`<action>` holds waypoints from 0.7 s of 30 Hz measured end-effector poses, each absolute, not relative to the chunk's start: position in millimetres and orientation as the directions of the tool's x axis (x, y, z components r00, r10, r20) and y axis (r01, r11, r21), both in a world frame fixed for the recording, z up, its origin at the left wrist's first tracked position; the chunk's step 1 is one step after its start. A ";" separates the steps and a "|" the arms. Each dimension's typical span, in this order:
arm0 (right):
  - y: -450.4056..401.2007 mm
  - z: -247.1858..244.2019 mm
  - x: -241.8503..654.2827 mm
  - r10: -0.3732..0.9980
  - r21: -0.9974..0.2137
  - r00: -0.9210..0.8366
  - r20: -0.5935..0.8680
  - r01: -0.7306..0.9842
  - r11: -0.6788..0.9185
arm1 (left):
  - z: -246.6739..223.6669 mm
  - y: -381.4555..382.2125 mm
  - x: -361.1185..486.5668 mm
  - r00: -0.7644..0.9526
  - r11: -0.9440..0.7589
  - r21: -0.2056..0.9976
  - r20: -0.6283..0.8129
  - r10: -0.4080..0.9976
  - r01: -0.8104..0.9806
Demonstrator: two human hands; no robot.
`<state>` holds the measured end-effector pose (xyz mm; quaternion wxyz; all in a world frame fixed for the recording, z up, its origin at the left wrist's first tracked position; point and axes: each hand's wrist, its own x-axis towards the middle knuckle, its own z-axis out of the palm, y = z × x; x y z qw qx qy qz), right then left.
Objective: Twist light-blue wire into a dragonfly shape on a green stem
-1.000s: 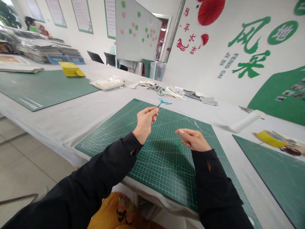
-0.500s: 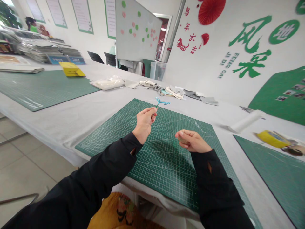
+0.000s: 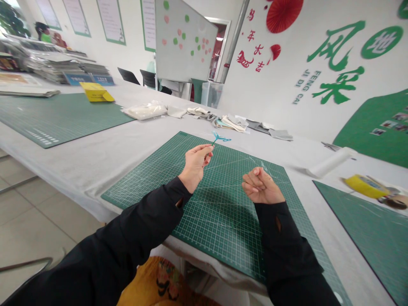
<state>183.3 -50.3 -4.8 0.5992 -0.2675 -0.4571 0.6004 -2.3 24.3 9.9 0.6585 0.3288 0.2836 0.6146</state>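
Note:
Between thumb and fingers, my left hand (image 3: 198,165) pinches the thin stem of a small blue-green looped wire piece (image 3: 219,137), shaped like a sprig or flower. Its loops stick up and to the right, above the far part of the green cutting mat (image 3: 153,178). My right hand (image 3: 262,186) is raised over the right side of the mat with its fingers curled in and the thumb pressed against them. Whatever those fingers hold, if anything, is hidden or too fine to make out. The two hands are apart.
A second cutting mat (image 3: 70,119) with a yellow box (image 3: 96,92) lies left, a third mat (image 3: 363,229) right. Fabric scraps (image 3: 234,123) and a plastic bag (image 3: 145,111) lie beyond. A white roll (image 3: 331,162) and a yellow tape-like item (image 3: 366,186) are at right.
My right hand has turned at the wrist and shifted slightly right, its fingers now curled upward. My left hand and the wire piece have moved a little to the right.

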 end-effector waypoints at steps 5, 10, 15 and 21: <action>-47.5 -3.9 185.3 0.975 -0.754 -0.074 0.212 -0.647 0.115 | 10.2 22.2 -1.3 0.153 0.056 0.810 0.042 0.987 -0.584; -41.9 -5.6 190.3 0.983 -0.710 0.101 0.154 -0.680 0.181 | 9.3 15.8 2.6 0.249 0.046 0.854 0.099 0.964 -0.519; -38.5 -9.0 194.0 0.975 -0.752 0.169 0.145 -0.621 0.219 | 12.1 8.3 5.8 0.210 -0.037 0.886 0.150 0.966 -0.463; -37.3 -11.0 193.0 0.966 -0.759 0.255 0.043 -0.621 0.198 | 10.6 -1.0 13.4 0.200 -0.250 0.890 0.343 0.918 -0.380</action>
